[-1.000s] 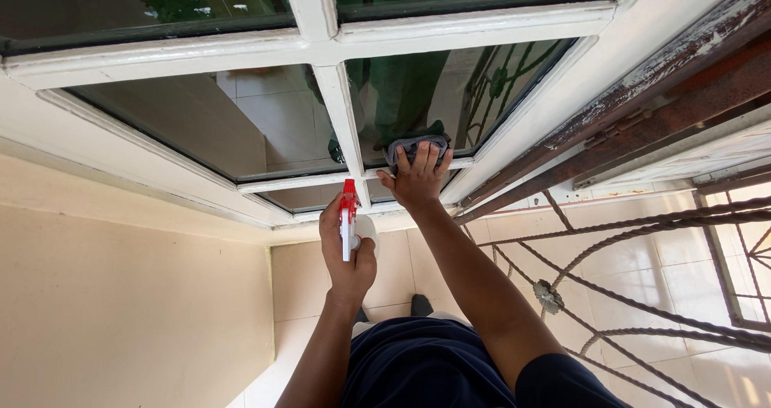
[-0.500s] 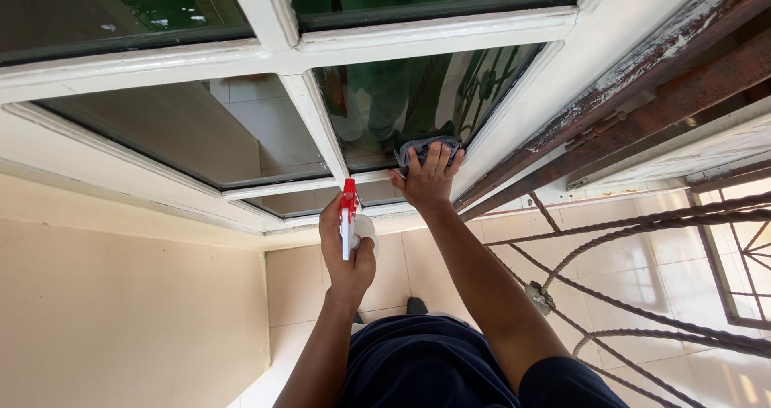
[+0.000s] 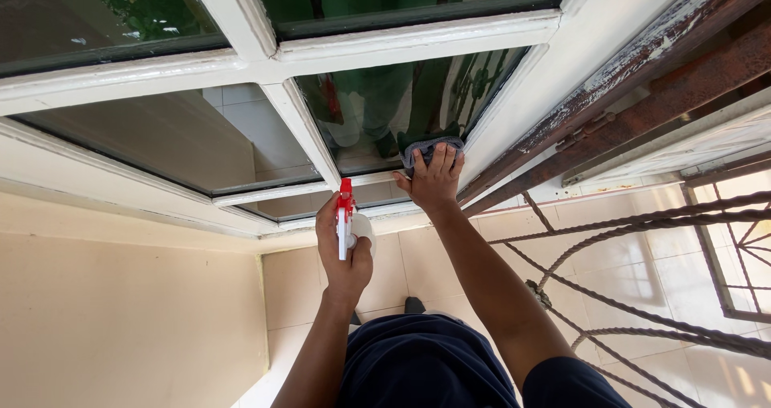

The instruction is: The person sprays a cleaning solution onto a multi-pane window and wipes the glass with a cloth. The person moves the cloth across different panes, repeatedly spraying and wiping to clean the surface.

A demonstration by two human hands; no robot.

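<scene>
A glass pane [image 3: 385, 111] in a white-painted wooden window frame [image 3: 418, 38] is getting a wipe, the dark glass mirroring green and a dim figure; it is looking hard, slick and breakable, best pressed flat and gently rather than gripped. Beside it, at the right, a weathered wooden frame [image 3: 642, 63] with flaking white paint is running diagonally, and a wrought-iron grille [image 3: 642, 295] is crossing over pale floor tiles [image 3: 418, 255]. A plain beige wall [image 3: 120, 320] is filling the lower left.

The person's right hand [image 3: 436, 185] is spreading its fingers over a grey cloth [image 3: 431, 148], pressing it against the pane's lower right corner, by the frame; the cloth is looking soft, light and limp, easiest held under a flat palm as here. The left hand [image 3: 344, 251] is clenching around a spray bottle [image 3: 347, 223], which is hanging apart from the glass, just left of the right wrist. The bottle is showing a red trigger head above a white body, probably light, rigid plastic, best taken at the neck. No label is showing on it from this angle, and no signs or packages are appearing anywhere else.
</scene>
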